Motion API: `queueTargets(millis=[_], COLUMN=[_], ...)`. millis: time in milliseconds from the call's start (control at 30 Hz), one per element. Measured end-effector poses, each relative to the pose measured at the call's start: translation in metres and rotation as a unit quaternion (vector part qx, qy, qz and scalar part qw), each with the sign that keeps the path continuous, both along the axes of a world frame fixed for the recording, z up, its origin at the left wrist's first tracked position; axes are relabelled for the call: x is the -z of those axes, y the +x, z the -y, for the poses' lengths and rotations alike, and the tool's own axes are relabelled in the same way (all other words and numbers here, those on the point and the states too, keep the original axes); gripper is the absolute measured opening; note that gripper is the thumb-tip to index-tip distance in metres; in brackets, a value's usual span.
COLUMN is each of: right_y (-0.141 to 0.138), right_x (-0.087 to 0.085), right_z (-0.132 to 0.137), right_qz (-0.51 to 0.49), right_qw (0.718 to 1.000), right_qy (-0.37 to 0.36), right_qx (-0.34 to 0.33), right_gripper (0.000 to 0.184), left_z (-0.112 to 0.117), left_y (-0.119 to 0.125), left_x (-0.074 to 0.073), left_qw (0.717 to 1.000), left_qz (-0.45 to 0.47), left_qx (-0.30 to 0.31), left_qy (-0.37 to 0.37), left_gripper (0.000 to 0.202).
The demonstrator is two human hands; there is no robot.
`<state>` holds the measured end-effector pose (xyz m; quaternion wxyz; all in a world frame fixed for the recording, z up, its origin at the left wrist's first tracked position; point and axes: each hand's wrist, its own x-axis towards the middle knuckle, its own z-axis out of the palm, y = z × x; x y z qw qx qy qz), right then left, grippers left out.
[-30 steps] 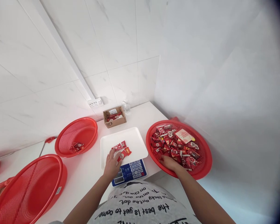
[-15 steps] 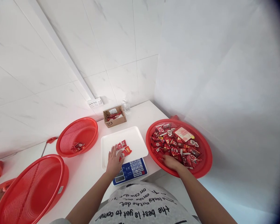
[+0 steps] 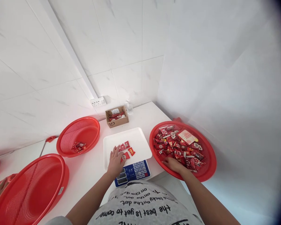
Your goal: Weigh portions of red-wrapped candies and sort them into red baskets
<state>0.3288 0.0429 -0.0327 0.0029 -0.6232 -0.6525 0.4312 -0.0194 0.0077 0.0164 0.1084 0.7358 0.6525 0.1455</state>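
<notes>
My left hand [image 3: 115,160] rests over the left part of the white tray [image 3: 140,140] of a scale, fingers outstretched. Its thumb touches or nearly touches a red wrapped candy [image 3: 125,156]. Several more small candies [image 3: 131,151] lie just beyond it. Below the tray is the scale's blue keypad panel [image 3: 132,173], partly behind my left wrist. My right hand [image 3: 173,164] reaches into the near left side of a red plastic basket [image 3: 212,162] filled with red wrapped candies [image 3: 178,153]. Its fingertips are hidden, so what they hold does not show.
Two more red baskets stand at the left: a far one [image 3: 93,137] with a few candies and a near one [image 3: 41,190]. Behind the scale are a cardboard box [image 3: 117,122] of red packets and a clear bottle [image 3: 129,107]. Another person's hand [image 3: 0,191] shows at the left edge.
The candies on the tray lie slightly farther apart. My right hand stays in the basket with little movement. The view has shifted a little, and the other person's hand shows more.
</notes>
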Motion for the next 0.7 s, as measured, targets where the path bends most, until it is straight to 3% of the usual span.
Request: queueTargets(millis=[200,367,533,700], right_y=[-0.004,-0.006,-0.005,-0.003], right_x=[-0.009,-0.007,-0.001,0.003], right_z=[-0.001,-0.003,-0.002,-0.002], right_qz=[0.005,-0.008,-0.015,-0.01], right_qw=[0.999,0.997,0.991,0.989], right_qy=[0.039,0.07,0.104,0.118], right_qx=[0.015,0.044,0.083,0.087], right_gripper=[0.025,0.032,0.034,0.033], left_z=[0.001,0.004,0.007,0.004], left_y=[0.001,0.006,0.013,0.013], left_x=[0.002,-0.011,-0.022,-0.02], left_qw=[1.0,0.997,0.995,0.993], left_qz=[0.01,0.045,0.066,0.102], left_qx=[0.02,0.044,0.068,0.053], left_qy=[0.019,0.051,0.012,-0.02], left_gripper=[0.016,0.008,0.012,0.012])
